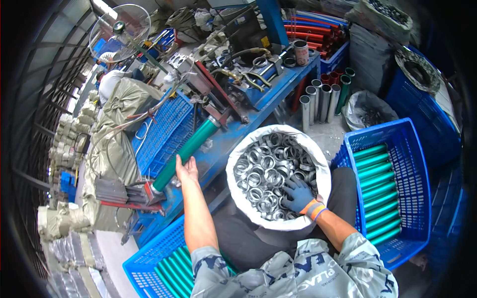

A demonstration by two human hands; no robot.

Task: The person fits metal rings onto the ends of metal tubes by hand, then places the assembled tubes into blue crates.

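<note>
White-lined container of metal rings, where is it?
In the head view, the container is just right of centre, between the blue bench and the right-hand blue crate, with the gloved right hand inside.

Right hand (298, 194), gloved: fingertips partly lost among metal rings (262, 164); grip unclear. Deeper rings buried. Left hand (187, 172) by green tube (198, 136); hold unclear. Lower-left blue crate (149, 257): part-covered by forearm (198, 218) and shirt (283, 270), cut by bottom edge. Background person (110, 83) too small for detail.

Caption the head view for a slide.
Left hand at a green tube, gloved right hand among silvery rings.
</note>
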